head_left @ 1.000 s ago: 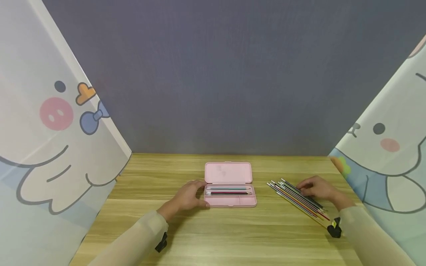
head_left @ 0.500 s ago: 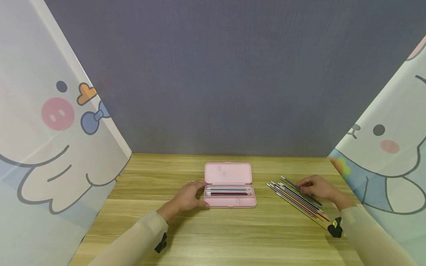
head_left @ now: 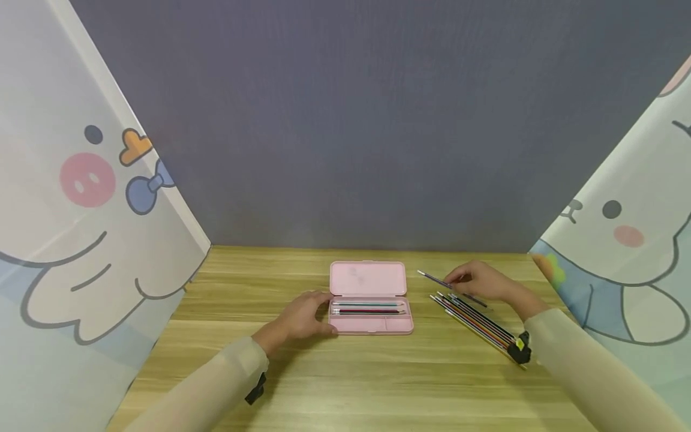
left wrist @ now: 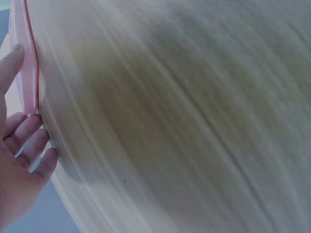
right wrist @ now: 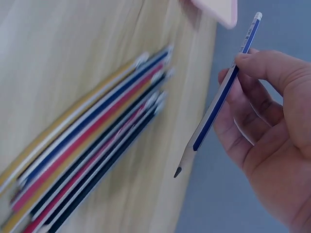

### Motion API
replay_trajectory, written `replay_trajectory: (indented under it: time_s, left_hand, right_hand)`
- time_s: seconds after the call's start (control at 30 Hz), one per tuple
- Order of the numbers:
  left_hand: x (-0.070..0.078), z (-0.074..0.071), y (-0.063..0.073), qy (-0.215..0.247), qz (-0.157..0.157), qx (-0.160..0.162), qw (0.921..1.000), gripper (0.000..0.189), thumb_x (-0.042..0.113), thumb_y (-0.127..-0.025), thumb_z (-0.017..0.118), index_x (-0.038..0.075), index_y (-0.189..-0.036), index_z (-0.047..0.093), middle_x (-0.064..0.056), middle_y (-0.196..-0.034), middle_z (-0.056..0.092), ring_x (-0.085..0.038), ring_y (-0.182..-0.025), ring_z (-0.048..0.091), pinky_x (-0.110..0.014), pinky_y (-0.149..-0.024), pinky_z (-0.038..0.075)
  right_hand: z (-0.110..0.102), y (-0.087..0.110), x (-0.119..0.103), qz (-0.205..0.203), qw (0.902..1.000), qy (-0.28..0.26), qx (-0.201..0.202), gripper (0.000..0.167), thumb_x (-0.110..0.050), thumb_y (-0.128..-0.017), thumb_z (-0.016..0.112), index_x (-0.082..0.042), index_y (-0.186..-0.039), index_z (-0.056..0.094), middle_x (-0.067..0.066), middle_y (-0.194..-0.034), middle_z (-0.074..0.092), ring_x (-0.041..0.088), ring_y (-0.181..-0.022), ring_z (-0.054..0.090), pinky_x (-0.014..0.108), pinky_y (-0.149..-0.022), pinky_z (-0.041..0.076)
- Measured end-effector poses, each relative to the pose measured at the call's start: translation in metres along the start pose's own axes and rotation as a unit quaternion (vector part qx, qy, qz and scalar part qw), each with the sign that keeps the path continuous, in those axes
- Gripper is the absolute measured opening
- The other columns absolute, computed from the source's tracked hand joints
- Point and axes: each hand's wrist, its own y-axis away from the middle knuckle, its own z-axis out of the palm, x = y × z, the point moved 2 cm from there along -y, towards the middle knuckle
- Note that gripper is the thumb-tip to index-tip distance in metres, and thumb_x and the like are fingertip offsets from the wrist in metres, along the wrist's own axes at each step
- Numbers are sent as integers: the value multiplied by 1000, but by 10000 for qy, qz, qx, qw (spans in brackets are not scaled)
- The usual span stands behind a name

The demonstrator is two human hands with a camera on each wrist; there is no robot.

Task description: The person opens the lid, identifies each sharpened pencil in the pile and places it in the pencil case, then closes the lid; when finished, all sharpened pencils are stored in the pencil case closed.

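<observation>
My right hand (head_left: 483, 282) pinches a blue-and-silver striped pencil (right wrist: 215, 108) between thumb and fingers, its sharpened dark tip pointing back towards me in the right wrist view. The pencil is raised beside a pile of striped pencils (head_left: 475, 321) on the table. An open pink pencil case (head_left: 356, 326) lies at the centre, its lid folded back. Several pencils (head_left: 369, 311) lie in its long compartment. At the case's left end rests my left hand (head_left: 304, 316), thumb at the front corner and fingers relaxed along the side.
The wooden table (head_left: 345, 384) ends at a dark grey panel (head_left: 345, 126) behind. White cartoon-printed panels (head_left: 70, 252) stand at both sides. The case's two small front compartments hold nothing visible.
My right hand has lifted the blue pencil off the pile and carried it leftwards and slightly away, towards the case. My left hand stays at the case.
</observation>
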Motion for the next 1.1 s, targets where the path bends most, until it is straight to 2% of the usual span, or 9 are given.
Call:
replay_trajectory:
  time_s: [0.2, 0.4, 0.57, 0.83, 1.1]
  left_hand:
    - [1, -1, 0, -20, -77, -28, 10000, 89, 52, -75, 88, 10, -146, 56, -13, -149, 57, -39, -140, 50, -54, -118, 39]
    - [1, 0, 0, -63, -19, 23, 10000, 88, 53, -75, 88, 9, -145, 57, -12, -146, 60, -38, -138, 52, -53, -116, 41]
    - [-2, 2, -1, -100, -6, 43, 9999, 88, 55, -75, 87, 10, -145, 57, -10, -143, 62, -35, -134, 56, -52, -114, 44]
    - [-2, 0, -4, -212, 57, 6, 9998, 87, 55, -74, 87, 14, -145, 58, -8, -144, 62, -32, -133, 57, -50, -113, 46]
    - [0, 0, -3, -146, -17, 10, 9999, 88, 56, -74, 87, 13, -145, 58, -7, -140, 65, -32, -132, 58, -50, -112, 46]
  right_hand:
    - [21, -33, -33, -297, 9990, 192, -288, 20, -6, -96, 68, 0, -114, 76, 17, -106, 76, 12, -83, 68, 26, -70, 57]
    - [55, -67, -55, -793, 9950, 211, -565, 18, -1, -92, 71, -3, -107, 80, 7, -101, 77, 8, -86, 68, 24, -75, 59]
    - [81, -89, -70, -941, 9920, 76, -835, 17, 0, -90, 72, -4, -104, 81, 5, -98, 78, 9, -88, 71, 23, -79, 59]
    - [108, -108, -84, -922, 9905, 160, -1011, 20, 4, -89, 70, -5, -103, 81, 5, -99, 79, 9, -86, 72, 23, -75, 60]
    - [123, -114, -93, -763, 9914, 422, -972, 18, 4, -86, 75, -7, -99, 82, 1, -96, 79, 5, -87, 70, 20, -76, 58]
